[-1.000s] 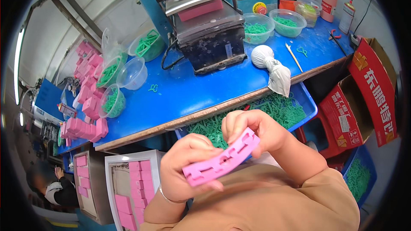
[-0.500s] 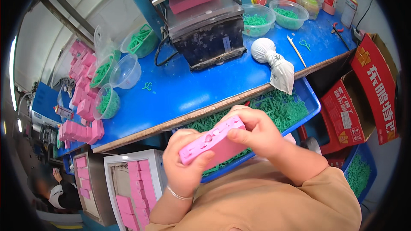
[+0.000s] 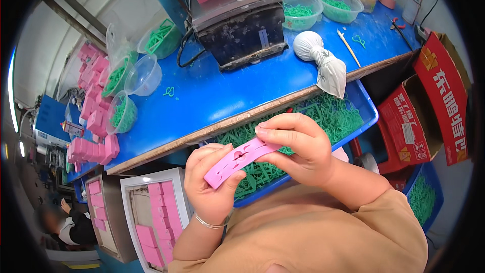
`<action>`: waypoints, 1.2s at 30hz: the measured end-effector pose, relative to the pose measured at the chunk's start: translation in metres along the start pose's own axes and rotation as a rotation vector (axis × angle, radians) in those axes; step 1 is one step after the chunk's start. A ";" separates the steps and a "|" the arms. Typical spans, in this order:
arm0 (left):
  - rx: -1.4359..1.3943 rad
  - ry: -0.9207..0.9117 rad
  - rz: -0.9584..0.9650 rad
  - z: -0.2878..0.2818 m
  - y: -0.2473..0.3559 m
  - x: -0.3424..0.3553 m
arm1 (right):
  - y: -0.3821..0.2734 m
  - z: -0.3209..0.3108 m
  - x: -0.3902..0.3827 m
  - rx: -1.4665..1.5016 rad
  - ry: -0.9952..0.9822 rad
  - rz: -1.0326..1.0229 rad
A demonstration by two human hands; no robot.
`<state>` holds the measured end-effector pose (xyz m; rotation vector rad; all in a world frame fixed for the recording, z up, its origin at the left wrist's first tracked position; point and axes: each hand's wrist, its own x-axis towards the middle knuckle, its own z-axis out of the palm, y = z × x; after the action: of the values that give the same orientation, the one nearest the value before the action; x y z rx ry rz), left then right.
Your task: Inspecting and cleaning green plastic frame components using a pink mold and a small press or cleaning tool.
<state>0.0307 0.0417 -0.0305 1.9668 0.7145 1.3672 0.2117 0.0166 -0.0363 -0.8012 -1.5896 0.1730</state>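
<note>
Both hands hold a pink rubbery mould block [image 3: 237,163], tilted and slightly bowed, with curved slits gaping along its upper face. My left hand [image 3: 211,184] grips the lower left end, thumb on the near side and fingers behind. At the other end, my right hand [image 3: 300,146] pinches the block between its fingertips and thumb. Below it is a blue tray [image 3: 371,114] heaped with thin green rubbery pieces [image 3: 348,121]. Whether anything sits inside the slits is too small to tell.
Ahead, a blue workbench [image 3: 212,91] carries a black press [image 3: 242,35], a white tied cloth bundle [image 3: 323,60], a pointed stick [image 3: 348,48] and tubs of green pieces [image 3: 298,12]. Pink blocks [image 3: 93,106] pile at left; more lie in a white-framed tray [image 3: 129,187]. Red cartons [image 3: 404,126] stand right.
The block now bows and its slits gape wider, with its broad side turned out of sight. My right hand has shifted its fingertips onto the block's far edge. The view has tilted slightly.
</note>
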 end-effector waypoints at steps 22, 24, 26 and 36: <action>-0.422 -0.305 -0.246 -0.006 -0.015 0.003 | 0.029 -0.004 -0.016 0.421 -0.325 0.388; -0.001 -0.156 -0.118 0.000 -0.014 -0.001 | 0.022 0.000 -0.016 0.229 -0.309 0.343; 0.073 -0.110 -0.113 0.004 -0.014 -0.007 | 0.011 0.006 -0.020 -0.010 -0.184 0.392; 0.118 -0.320 0.059 -0.012 -0.007 0.008 | 0.024 -0.003 -0.012 0.292 -0.266 0.294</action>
<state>0.0216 0.0539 -0.0280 2.2473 0.6005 1.0269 0.2237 0.0260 -0.0585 -0.8012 -1.6359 0.7333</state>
